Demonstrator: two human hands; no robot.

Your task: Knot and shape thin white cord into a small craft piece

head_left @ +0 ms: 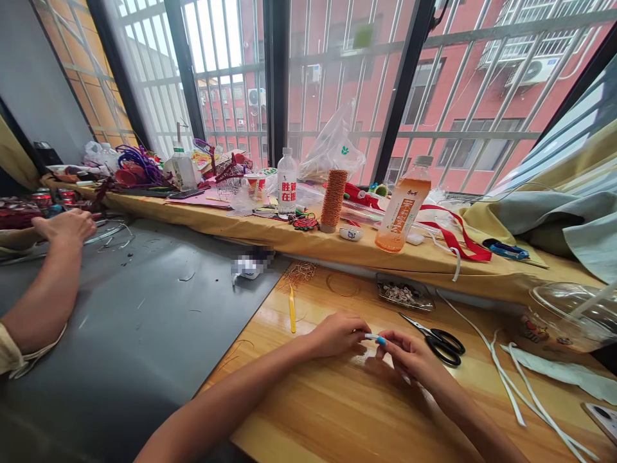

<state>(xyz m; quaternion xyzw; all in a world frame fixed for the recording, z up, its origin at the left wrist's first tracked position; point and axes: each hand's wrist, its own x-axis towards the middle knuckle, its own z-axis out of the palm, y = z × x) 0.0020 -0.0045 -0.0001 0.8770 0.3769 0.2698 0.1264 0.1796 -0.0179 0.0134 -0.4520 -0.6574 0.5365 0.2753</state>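
Head view: blue-tipped stick (375, 337) held at 2 ends.
Left hand (337, 333) and right hand (409, 357) each pinch 1 end; it lies crosswise between them.

I'd call this a handicraft corner in a flat. A wooden tabletop (347, 411) runs along a barred window (328, 64) facing a red apartment block (463, 83). The cloth-covered sill (313, 244) is crowded with a spool of copper wire (333, 199), red ribbon (457, 241) and a water bottle (286, 183). Scissors (441, 341) and a bead tray (379, 287) lie on the wood.
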